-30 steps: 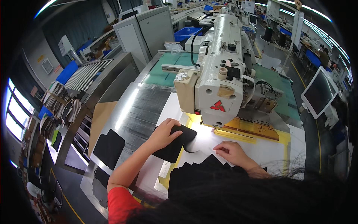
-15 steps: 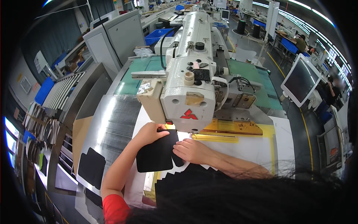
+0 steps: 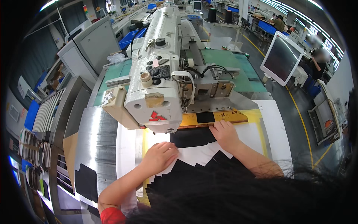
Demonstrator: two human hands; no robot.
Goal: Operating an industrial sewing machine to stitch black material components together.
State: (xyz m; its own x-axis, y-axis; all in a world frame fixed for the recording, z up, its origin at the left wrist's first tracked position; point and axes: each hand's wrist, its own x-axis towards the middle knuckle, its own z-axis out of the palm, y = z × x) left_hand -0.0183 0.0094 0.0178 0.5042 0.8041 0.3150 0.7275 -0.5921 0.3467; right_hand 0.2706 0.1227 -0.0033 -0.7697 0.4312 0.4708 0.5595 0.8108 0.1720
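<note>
A black piece (image 3: 192, 137) lies flat on the white desk (image 3: 276, 130), right under the front of the big sewing machine (image 3: 160, 93). Its long side runs left to right, w/ one end by the yellow guide (image 3: 223, 117). Left hand (image 3: 159, 156) rests open & flat just below it. Right hand (image 3: 224, 135) presses its right end, fingers flat. More black pieces (image 3: 194, 175) sit nearer the person.

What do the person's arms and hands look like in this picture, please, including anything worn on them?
Both hands, left hand and right hand, are bare, with no gloves visible. The forearms are uncovered. A short red sleeve shows at the left upper arm; the right arm's upper part is hidden behind dark hair.
</note>
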